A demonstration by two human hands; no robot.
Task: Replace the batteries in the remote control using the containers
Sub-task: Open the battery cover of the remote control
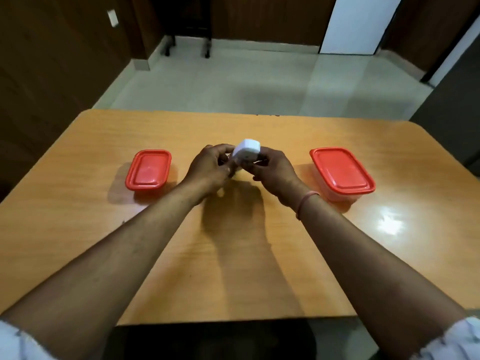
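Observation:
A white remote control (245, 152) is held up over the middle of the wooden table (233, 255), its far end tilted away from me. My left hand (209, 168) grips it from the left and my right hand (274, 170) from the right, fingers curled around its lower part, which they hide. A small container with a red lid (148, 169) stands to the left of my hands, lid on. A larger container with a red lid (341, 171) stands to the right, also closed. No batteries are visible.
The table's far edge (246, 114) lies beyond the hands, with pale floor tiles behind it. A dark piece of furniture on legs (187, 35) stands at the far wall. A glare spot (389, 222) shines on the table's right part.

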